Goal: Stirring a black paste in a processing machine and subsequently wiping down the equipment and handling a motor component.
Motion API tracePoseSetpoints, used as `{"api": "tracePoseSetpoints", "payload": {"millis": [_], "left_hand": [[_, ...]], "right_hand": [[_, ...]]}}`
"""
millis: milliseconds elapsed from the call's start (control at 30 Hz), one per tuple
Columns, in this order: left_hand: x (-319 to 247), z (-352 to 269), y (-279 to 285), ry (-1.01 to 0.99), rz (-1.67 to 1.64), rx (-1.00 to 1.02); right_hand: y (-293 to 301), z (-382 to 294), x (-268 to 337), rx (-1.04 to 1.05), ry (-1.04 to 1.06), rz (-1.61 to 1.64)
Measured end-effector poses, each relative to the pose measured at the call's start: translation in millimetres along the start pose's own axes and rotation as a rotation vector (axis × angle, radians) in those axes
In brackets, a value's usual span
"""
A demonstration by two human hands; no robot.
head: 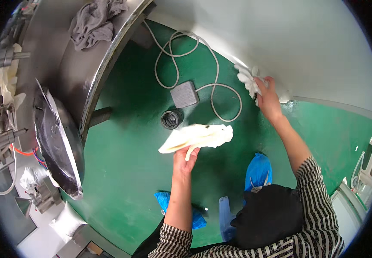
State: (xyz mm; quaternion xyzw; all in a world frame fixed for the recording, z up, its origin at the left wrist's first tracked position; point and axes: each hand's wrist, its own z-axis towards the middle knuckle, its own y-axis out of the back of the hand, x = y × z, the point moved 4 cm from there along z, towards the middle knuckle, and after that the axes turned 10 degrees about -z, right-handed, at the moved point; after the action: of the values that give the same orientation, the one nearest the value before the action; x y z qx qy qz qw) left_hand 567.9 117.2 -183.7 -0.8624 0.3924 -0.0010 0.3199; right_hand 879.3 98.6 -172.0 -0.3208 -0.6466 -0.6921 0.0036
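My left hand point(186, 159) grips a crumpled cream-coloured cloth or thin sheet point(202, 137), which hangs over the green floor in front of me. Out to the right, my right hand point(268, 100) reaches down to a white crumpled wad of cloth or paper point(247, 79) lying where the floor meets a pale wall panel. Its fingers touch the wad, but whether they have closed on it is hard to see. More of the white material point(284, 96) shows beside the wrist.
A grey foot pedal point(185, 94) with a looped cable point(218, 64) sits on the floor beside a black ribbed ring or cup point(171, 118). Left stands a metal-edged table point(76, 71) bearing a grey rag point(92, 27). A tilted metal pan point(58, 142) and machine parts point(3, 138) are near it.
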Motion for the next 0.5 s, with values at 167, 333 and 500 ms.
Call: {"api": "tracePoseSetpoints", "payload": {"millis": [167,333,500], "left_hand": [[4.3,-0.8,32.1,0.037,-0.003,0.152],[7.3,-7.1,34.4,0.222,-0.183,0.113],[-2.0,-5.6,65.0,0.184,0.009,0.163]], "right_hand": [[-47.0,72.7,13.2,-0.050,0.175,-0.360],[-64.5,122.8,79.9,0.027,0.305,-0.375],[-101.2,64.1,128.8,0.173,0.698,-0.243]]}}
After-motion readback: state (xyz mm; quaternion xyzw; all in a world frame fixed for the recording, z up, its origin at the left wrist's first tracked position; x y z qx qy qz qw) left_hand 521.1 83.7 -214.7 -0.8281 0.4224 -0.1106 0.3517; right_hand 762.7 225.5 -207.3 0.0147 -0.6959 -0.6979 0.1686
